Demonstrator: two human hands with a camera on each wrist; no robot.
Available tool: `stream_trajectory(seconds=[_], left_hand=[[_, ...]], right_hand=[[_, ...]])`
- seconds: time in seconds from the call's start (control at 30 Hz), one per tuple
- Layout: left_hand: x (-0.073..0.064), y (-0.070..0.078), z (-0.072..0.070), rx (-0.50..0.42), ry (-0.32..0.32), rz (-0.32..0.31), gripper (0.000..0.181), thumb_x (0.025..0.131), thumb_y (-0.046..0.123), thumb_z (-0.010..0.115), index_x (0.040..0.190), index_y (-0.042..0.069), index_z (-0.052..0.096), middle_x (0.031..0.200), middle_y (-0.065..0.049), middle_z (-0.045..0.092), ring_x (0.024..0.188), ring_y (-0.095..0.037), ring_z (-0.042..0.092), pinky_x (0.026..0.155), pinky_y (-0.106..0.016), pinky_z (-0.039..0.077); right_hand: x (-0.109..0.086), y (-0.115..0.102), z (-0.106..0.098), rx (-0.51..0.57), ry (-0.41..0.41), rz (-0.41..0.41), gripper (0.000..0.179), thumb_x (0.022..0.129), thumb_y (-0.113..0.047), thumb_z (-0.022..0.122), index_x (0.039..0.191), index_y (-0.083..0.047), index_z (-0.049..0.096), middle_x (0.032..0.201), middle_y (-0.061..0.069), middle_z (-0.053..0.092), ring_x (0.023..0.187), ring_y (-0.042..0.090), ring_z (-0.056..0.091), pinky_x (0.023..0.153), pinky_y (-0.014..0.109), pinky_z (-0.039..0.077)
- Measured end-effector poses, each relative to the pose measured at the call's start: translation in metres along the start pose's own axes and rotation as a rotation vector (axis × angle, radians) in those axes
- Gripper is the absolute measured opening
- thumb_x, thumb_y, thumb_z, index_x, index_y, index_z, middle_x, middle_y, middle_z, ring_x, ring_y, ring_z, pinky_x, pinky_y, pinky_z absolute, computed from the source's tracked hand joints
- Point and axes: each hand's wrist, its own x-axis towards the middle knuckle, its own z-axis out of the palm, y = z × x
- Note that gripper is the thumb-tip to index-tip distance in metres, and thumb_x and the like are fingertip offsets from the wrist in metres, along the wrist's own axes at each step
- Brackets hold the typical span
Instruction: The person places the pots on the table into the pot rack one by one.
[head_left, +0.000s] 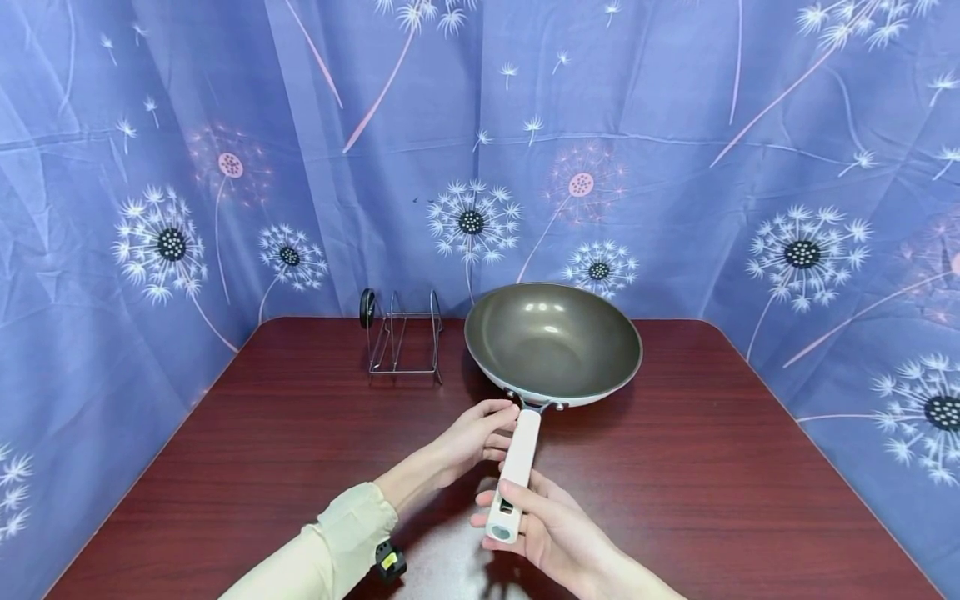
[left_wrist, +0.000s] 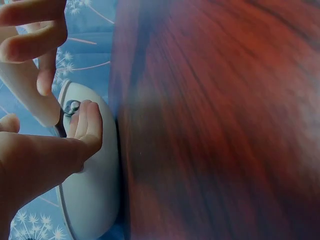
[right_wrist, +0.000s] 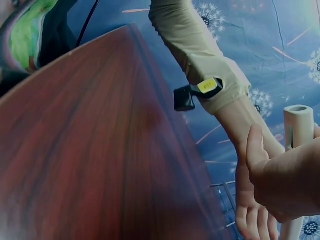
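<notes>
A wok [head_left: 555, 342] with a dark interior, white outside and a long white handle [head_left: 522, 446] is at the far side of the table, tilted so its inside shows. My right hand [head_left: 558, 525] grips that handle near its end, thumb lying on top. My left hand [head_left: 468, 442] is beside the handle's upper part, its fingers extended under the wok. In the left wrist view those fingertips [left_wrist: 90, 117] are right at the metal bracket joining handle and wok. The wok's white outer side [left_wrist: 92, 185] faces the table in that view.
A wire rack [head_left: 405, 343] with a black round piece [head_left: 367, 308] stands left of the wok on the dark red wooden table [head_left: 675, 483]. Blue curtains [head_left: 390, 167] with a dandelion print hang behind and at both sides. A small black device [head_left: 390, 561] is strapped at the left wrist.
</notes>
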Motion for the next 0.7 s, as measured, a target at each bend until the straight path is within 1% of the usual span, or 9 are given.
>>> stream_trajectory(seconds=[0.1, 0.17, 0.23, 0.33, 0.4, 0.43, 0.5, 0.57, 0.7], left_hand=[[0.002, 0.0, 0.004, -0.009, -0.004, -0.005, 0.062, 0.1, 0.038, 0.056, 0.144, 0.001, 0.036, 0.119, -0.014, 0.063, 0.087, -0.012, 0.067, 0.076, -0.025, 0.053], [0.004, -0.001, 0.006, -0.012, 0.0, -0.009, 0.063, 0.099, 0.038, 0.057, 0.144, 0.001, 0.036, 0.116, -0.011, 0.064, 0.084, -0.011, 0.066, 0.074, -0.023, 0.052], [0.006, -0.002, 0.008, -0.028, 0.002, -0.008, 0.063, 0.099, 0.038, 0.058, 0.144, 0.0, 0.036, 0.113, -0.01, 0.065, 0.084, -0.013, 0.067, 0.071, -0.023, 0.053], [0.008, -0.003, 0.011, -0.053, -0.014, -0.016, 0.062, 0.098, 0.038, 0.059, 0.143, 0.001, 0.037, 0.114, -0.016, 0.067, 0.09, -0.023, 0.072, 0.07, -0.025, 0.055], [0.01, -0.005, 0.013, -0.07, -0.04, -0.022, 0.058, 0.098, 0.037, 0.06, 0.141, 0.003, 0.039, 0.119, -0.022, 0.066, 0.098, -0.031, 0.072, 0.071, -0.028, 0.058], [0.011, -0.005, 0.014, -0.074, -0.054, -0.024, 0.056, 0.098, 0.037, 0.06, 0.139, 0.004, 0.041, 0.121, -0.025, 0.065, 0.101, -0.033, 0.072, 0.073, -0.03, 0.059], [0.013, -0.006, 0.016, -0.077, -0.085, -0.025, 0.052, 0.098, 0.036, 0.059, 0.136, 0.004, 0.044, 0.125, -0.027, 0.063, 0.103, -0.034, 0.071, 0.075, -0.033, 0.06], [0.014, -0.007, 0.018, -0.086, -0.103, -0.021, 0.049, 0.098, 0.035, 0.059, 0.134, 0.004, 0.045, 0.126, -0.029, 0.063, 0.1, -0.033, 0.073, 0.078, -0.036, 0.061], [0.017, -0.008, 0.02, -0.101, -0.118, -0.011, 0.047, 0.098, 0.033, 0.059, 0.13, 0.001, 0.044, 0.125, -0.029, 0.064, 0.092, -0.027, 0.075, 0.08, -0.04, 0.061]], right_hand=[[0.001, 0.001, 0.004, 0.02, 0.001, -0.002, 0.045, 0.104, -0.02, 0.05, 0.139, -0.005, 0.027, 0.112, 0.002, 0.066, 0.105, 0.019, 0.069, 0.091, 0.035, 0.056], [0.002, 0.001, 0.006, 0.037, 0.004, -0.006, 0.041, 0.104, -0.021, 0.05, 0.136, -0.006, 0.03, 0.11, 0.002, 0.066, 0.105, 0.02, 0.069, 0.09, 0.035, 0.056], [0.004, 0.0, 0.009, 0.064, 0.005, -0.008, 0.037, 0.104, -0.023, 0.051, 0.134, -0.009, 0.033, 0.108, 0.002, 0.065, 0.104, 0.021, 0.068, 0.089, 0.035, 0.056], [0.006, 0.0, 0.012, 0.107, 0.003, -0.005, 0.029, 0.103, -0.024, 0.051, 0.127, -0.013, 0.038, 0.106, 0.001, 0.064, 0.102, 0.02, 0.068, 0.086, 0.034, 0.056], [0.007, 0.0, 0.014, 0.131, 0.0, -0.001, 0.023, 0.104, -0.023, 0.051, 0.122, -0.015, 0.04, 0.104, -0.001, 0.062, 0.099, 0.017, 0.068, 0.084, 0.031, 0.056], [0.008, 0.0, 0.014, 0.139, 0.0, -0.001, 0.021, 0.104, -0.023, 0.051, 0.121, -0.015, 0.041, 0.103, -0.002, 0.062, 0.097, 0.016, 0.068, 0.083, 0.03, 0.056], [0.009, 0.001, 0.015, 0.15, 0.005, -0.005, 0.019, 0.104, -0.021, 0.051, 0.119, -0.015, 0.041, 0.101, -0.003, 0.061, 0.095, 0.014, 0.068, 0.082, 0.029, 0.055], [0.009, 0.002, 0.016, 0.155, 0.028, -0.014, 0.02, 0.103, -0.019, 0.051, 0.119, -0.015, 0.04, 0.1, -0.004, 0.061, 0.092, 0.012, 0.068, 0.082, 0.028, 0.056], [0.01, 0.003, 0.02, 0.167, 0.103, -0.028, 0.024, 0.101, -0.014, 0.052, 0.121, -0.014, 0.039, 0.098, -0.004, 0.06, 0.089, 0.01, 0.065, 0.085, 0.028, 0.055]])
